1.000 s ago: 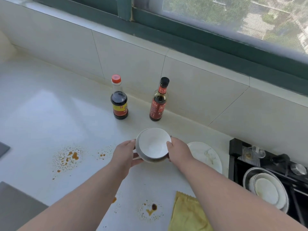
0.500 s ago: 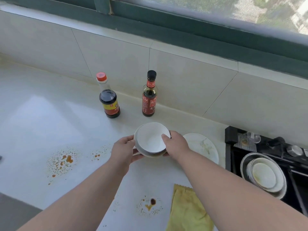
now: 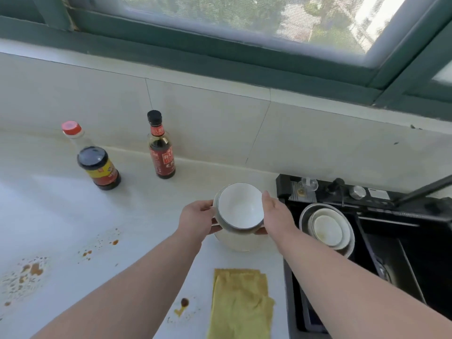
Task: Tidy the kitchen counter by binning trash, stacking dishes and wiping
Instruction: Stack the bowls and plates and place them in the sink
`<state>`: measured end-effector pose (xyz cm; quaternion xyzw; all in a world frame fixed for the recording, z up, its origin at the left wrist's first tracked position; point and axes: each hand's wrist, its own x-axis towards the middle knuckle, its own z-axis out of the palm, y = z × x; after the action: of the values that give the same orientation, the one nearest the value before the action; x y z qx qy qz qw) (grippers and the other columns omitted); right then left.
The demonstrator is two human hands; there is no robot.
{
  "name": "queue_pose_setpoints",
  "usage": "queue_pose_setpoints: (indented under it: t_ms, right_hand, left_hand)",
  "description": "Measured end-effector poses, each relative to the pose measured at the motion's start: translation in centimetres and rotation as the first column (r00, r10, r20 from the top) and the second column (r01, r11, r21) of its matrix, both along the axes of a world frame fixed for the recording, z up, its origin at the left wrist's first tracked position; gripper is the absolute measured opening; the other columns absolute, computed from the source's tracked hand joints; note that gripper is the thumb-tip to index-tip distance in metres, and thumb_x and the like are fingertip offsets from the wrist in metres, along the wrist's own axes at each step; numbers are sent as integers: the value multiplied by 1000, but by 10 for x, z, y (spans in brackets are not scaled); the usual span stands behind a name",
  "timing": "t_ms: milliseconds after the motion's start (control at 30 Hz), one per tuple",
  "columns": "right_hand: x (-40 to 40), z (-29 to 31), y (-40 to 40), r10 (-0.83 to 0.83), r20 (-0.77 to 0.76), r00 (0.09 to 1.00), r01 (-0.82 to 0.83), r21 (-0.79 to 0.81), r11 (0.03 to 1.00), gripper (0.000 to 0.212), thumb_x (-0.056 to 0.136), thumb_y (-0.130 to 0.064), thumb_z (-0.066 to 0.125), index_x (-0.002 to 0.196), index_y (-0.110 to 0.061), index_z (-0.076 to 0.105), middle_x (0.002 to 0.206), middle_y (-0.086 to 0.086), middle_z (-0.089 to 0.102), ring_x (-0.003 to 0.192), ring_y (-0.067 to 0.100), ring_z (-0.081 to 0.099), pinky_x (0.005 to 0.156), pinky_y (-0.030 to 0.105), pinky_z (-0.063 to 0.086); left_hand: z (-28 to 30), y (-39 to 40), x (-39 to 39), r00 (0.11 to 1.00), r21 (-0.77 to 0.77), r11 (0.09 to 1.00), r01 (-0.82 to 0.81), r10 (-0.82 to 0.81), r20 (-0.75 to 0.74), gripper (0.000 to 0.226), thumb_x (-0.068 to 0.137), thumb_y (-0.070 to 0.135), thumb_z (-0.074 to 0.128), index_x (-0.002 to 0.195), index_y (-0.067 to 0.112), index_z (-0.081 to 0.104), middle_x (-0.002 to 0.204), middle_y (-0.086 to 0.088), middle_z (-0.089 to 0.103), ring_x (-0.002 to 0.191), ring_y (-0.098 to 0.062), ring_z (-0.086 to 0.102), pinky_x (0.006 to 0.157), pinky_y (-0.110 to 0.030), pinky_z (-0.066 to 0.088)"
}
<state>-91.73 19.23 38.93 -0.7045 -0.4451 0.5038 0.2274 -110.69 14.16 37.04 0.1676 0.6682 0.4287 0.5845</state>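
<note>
Sunlit white counter under a green-framed window, w/ tiled backsplash behind: a person tidies up, both hands wrapped round a white bowl. Left hand grips the near-left rim, thumb on top & fingers under; right hand clasps the opposite side. Bowl is held just above a plate that sits on the counter near the sink; whether the two touch can't be told. Two-handed hold likely keeps the bowl level for stacking — a judgement, as is the guess that it goes onto the plate, or across to the sink.

Sink, at right, already holds nested dishes in a metal basin, prob. the gathering spot for washing. Yellow cloth lies folded at the counter's near edge, beside the sink, handy for the wipe not yet done. Brown sauce spots mark the counter at left, w/ a smaller blot just beside the cloth. Two sauce bottles, red-capped & black-capped, stand upright near the wall, well apart from the stains.

Approx. stage: stacking under way, wiping to come.
</note>
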Motion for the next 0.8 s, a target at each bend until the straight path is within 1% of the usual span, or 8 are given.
queue_pose_setpoints:
  t_ms: [133, 200, 300, 433, 533, 600, 700, 800]
  right_hand:
    - [23, -8, -6, -34, -17, 999, 33, -49, 998, 53, 109, -57, 38, 129, -16, 66, 121, 11, 70, 104, 32, 74, 68, 40, 68]
    - [29, -10, -8, -24, -16, 1000, 23, -66, 998, 55, 109, -59, 38, 133, -16, 64, 121, 10, 70, 102, 30, 74, 71, 39, 68]
    - [33, -12, -8, -10, -9, 1000, 9, -65, 998, 56, 109, -60, 37, 132, -17, 64, 122, 8, 69, 104, 29, 73, 79, 43, 68]
    - [36, -14, -6, 13, 32, 999, -10, -88, 996, 62, 106, -67, 37, 122, -15, 66, 118, 13, 70, 107, 35, 73, 93, 51, 64]
    - [40, -16, -3, -16, 49, 999, 20, -75, 997, 74, 94, -79, 36, 112, -15, 68, 115, 11, 73, 104, 34, 72, 102, 55, 58]
    - [42, -18, -2, -67, 12, 998, 68, -110, 992, 67, 98, -78, 36, 107, -19, 66, 106, 5, 70, 94, 28, 67, 102, 55, 58]
    - [46, -22, 0, -157, -84, 984, 135, -223, 965, 61, 100, -78, 35, 108, -24, 64, 115, 4, 69, 105, 27, 69, 90, 51, 63]
    - [46, -26, 2, -277, -194, 941, 219, -274, 937, 63, 100, -77, 39, 110, -20, 64, 120, 10, 71, 107, 32, 73, 87, 55, 65]
  left_hand:
    - [-10, 3, 21, 996, -27, 997, 71, -72, -45, 33, 104, -7, 52, 117, 7, 79, 105, -12, 83, 92, -31, 83, 81, -44, 69]
    - [-11, 2, 26, 994, -44, 995, 85, -88, -67, 33, 104, -7, 52, 107, 11, 80, 105, -12, 82, 94, -32, 82, 83, -45, 69]
    - [-6, 3, 30, 991, -39, 995, 95, -98, -90, 37, 103, -6, 54, 92, 20, 77, 104, -12, 81, 95, -34, 81, 86, -48, 68]
    - [-3, 5, 30, 991, -55, 994, 94, -99, -94, 32, 99, -4, 58, 85, 16, 78, 94, -13, 81, 87, -36, 80, 84, -45, 67]
    - [-3, 6, 26, 958, -76, 992, 96, -113, -262, 19, 95, 12, 56, 78, 15, 62, 77, -9, 61, 70, -31, 52, 70, -37, 48]
    - [-3, 8, 18, 946, -95, 995, 41, -70, -316, 18, 97, 22, 53, 80, 19, 55, 80, -9, 45, 77, -24, 38, 71, -38, 35]
    - [-2, 12, 11, 979, -138, 990, -16, -13, -206, 38, 106, 37, 54, 76, 15, 53, 88, -13, 54, 81, -31, 51, 86, -47, 57]
    - [0, 10, 13, 997, -143, 989, -33, 43, 62, 39, 110, 44, 55, 97, 9, 64, 97, -9, 71, 88, -31, 69, 97, -50, 60]
